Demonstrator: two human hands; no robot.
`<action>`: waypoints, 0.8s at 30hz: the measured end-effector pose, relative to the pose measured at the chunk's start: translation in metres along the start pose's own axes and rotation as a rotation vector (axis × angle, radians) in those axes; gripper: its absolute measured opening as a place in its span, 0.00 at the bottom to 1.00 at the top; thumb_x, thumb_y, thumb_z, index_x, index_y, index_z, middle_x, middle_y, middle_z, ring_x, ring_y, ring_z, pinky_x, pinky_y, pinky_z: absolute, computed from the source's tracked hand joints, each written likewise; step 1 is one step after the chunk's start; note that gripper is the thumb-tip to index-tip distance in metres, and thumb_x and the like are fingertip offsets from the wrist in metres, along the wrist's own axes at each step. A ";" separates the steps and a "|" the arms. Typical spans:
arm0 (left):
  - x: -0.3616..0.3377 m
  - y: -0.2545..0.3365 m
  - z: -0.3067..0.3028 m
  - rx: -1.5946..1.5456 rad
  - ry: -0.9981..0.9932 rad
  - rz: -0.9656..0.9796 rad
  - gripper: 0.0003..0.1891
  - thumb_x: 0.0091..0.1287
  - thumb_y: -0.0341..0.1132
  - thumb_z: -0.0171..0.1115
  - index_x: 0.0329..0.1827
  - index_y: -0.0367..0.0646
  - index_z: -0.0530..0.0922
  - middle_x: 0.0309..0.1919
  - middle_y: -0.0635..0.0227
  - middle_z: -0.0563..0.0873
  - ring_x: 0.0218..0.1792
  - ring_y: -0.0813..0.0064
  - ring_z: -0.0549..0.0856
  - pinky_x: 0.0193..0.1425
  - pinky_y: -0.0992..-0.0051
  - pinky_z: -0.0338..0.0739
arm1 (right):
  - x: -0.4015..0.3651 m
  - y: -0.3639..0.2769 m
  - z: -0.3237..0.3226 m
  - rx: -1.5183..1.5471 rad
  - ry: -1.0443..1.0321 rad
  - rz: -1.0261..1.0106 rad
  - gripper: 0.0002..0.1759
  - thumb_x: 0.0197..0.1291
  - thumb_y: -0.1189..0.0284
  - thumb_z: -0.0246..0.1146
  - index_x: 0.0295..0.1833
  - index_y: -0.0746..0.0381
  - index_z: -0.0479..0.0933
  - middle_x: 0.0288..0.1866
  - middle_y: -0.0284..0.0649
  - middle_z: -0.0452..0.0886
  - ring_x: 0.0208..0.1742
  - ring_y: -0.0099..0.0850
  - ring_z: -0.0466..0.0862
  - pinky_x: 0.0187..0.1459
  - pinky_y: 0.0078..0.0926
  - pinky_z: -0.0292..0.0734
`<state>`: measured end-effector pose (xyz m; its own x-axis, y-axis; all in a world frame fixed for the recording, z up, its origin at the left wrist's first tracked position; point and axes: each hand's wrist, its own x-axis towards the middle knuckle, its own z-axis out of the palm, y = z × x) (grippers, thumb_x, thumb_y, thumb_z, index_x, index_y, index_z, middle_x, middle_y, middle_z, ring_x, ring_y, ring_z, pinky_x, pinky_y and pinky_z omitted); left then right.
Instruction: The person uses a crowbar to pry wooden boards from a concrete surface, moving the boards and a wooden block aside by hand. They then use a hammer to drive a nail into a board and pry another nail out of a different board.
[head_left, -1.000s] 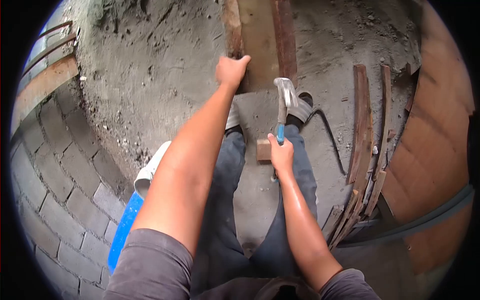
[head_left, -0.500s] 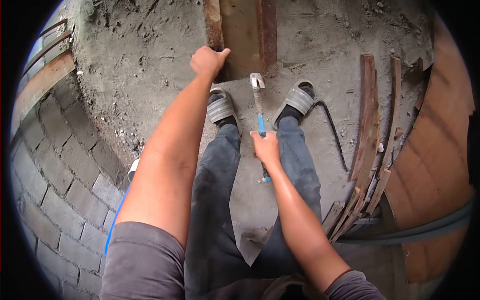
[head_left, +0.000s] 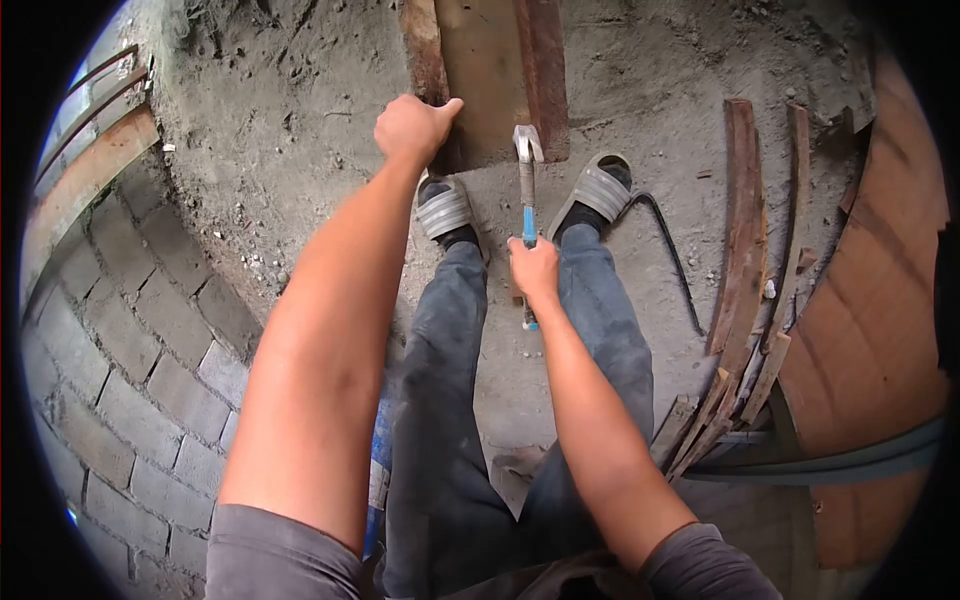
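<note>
The left hand [head_left: 412,128] is curled shut over the left edge of a long plank [head_left: 485,70], close to its near end. The right hand [head_left: 534,270] is wrapped tightly round the blue handle of a hammer [head_left: 526,190]. The hammer's steel head sits at the plank's near end, right of the left hand and seemingly against the wood.

Judging by this, the step in hand is working on that plank end with the hammer while the other hand steadies it. A blow or a pry from here calls for a firm hold and fingers kept clear of the head.

Just below the plank's end stand two sandalled feet [head_left: 443,212] on the gritty floor [head_left: 300,130]. A black cable [head_left: 672,250] and a pile of wood strips [head_left: 745,230] lie to the plank's right, and a brick wall [head_left: 130,370] is well to its left.
</note>
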<state>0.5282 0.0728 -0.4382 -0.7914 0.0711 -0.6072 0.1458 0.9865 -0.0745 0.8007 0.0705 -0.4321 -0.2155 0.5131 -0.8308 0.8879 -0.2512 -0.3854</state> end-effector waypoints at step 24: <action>-0.018 0.009 -0.003 0.066 0.015 0.039 0.36 0.48 0.68 0.70 0.37 0.38 0.88 0.38 0.55 0.90 0.41 0.57 0.90 0.46 0.63 0.84 | -0.023 -0.095 -0.049 0.257 0.033 -0.211 0.17 0.59 0.65 0.67 0.26 0.67 0.74 0.19 0.44 0.73 0.22 0.30 0.71 0.30 0.35 0.69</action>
<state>0.5421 0.0806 -0.4256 -0.7930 0.1116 -0.5990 0.2149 0.9711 -0.1035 0.7408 0.1223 -0.3565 -0.3665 0.6014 -0.7099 0.6924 -0.3334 -0.6399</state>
